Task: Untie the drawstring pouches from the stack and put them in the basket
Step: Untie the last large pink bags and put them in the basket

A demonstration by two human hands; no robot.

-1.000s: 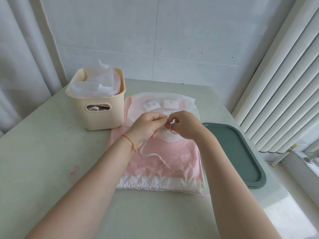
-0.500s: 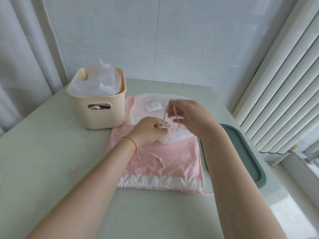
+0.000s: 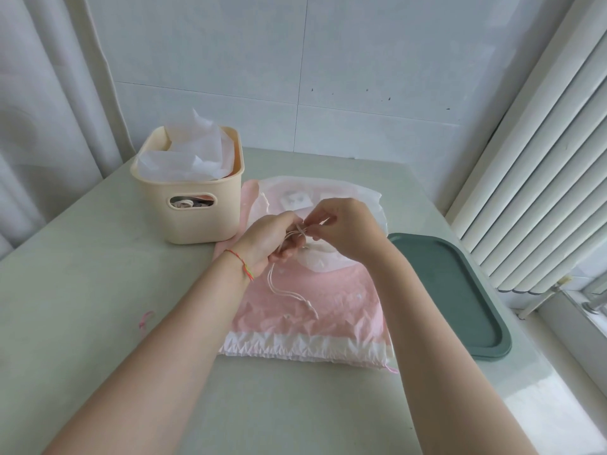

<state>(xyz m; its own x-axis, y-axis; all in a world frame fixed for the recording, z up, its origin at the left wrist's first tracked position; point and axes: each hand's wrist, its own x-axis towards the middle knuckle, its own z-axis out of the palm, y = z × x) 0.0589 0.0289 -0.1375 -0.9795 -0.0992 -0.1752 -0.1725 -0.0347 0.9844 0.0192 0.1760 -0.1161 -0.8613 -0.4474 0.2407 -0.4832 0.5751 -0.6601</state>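
Much of the white pouch (image 3: 328, 195) lay hidden behind the two hands, and its lower edge could only be seen as a pale curve on the pink pouches (image 3: 312, 310) stacked beneath it; how many pouches made up that stack could not be told. Two small white labels showed through the pouch, too blurred to read. The knot itself sat between the fingertips and was hard to make out. The left hand (image 3: 272, 238) was curled around the cream drawstring (image 3: 289, 292), fingers closed on the cord near its gathered point, while loose ends trailed from under the palm onto the pink fabric, toward the stack's near end. The right hand (image 3: 345, 229) pinched the same cord between thumb and forefinger, just beside the left fingertips, its other fingers bent. A red thread bracelet (image 3: 241, 262) circled the left wrist. The cream basket (image 3: 193, 221) stood touching the stack's far left corner, holding crumpled white pouches that rose above its rim; something showed through its handle slot but could not be identified. A green tray (image 3: 460, 290) lay just to the right of the stack, its far corner running near the white radiator (image 3: 538, 159). A small pink scrap (image 3: 144, 318) lay on the table (image 3: 82, 290) well to the left of the stack.
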